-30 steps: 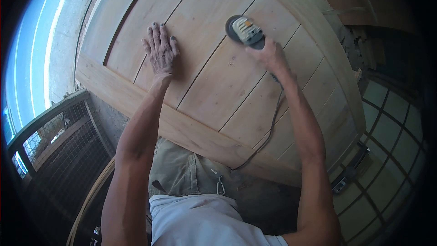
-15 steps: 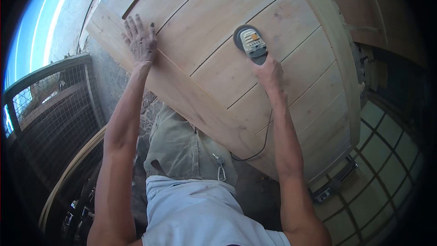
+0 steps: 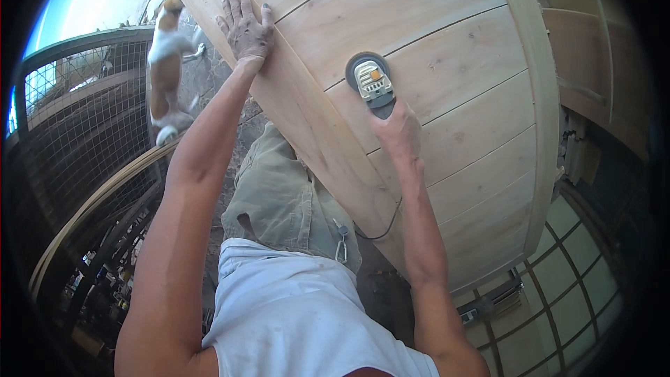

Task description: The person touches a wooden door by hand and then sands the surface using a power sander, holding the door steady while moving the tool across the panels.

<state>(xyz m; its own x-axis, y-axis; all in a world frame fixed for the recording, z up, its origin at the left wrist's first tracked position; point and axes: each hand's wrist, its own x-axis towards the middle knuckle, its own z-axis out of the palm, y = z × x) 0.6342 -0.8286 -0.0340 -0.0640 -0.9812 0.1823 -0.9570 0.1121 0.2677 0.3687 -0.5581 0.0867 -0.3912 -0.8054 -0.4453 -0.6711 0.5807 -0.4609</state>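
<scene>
One dog [image 3: 166, 73] is coming into view; the left hand [image 3: 250, 31] is lying open on one wooden panel [image 3: 453, 49]; the right hand [image 3: 399, 129] is gripping one sander [image 3: 373, 80].

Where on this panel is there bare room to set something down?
Bare boards lie between the left hand and the sander, and from the sander to the curved right rim. Crowded: around the right hand gripping the sander, and below, where the cord meets the forearm.

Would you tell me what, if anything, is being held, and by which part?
The right hand grips the sander by its dark rear handle; the left hand lies on the wooden panel, holding nothing.
</scene>
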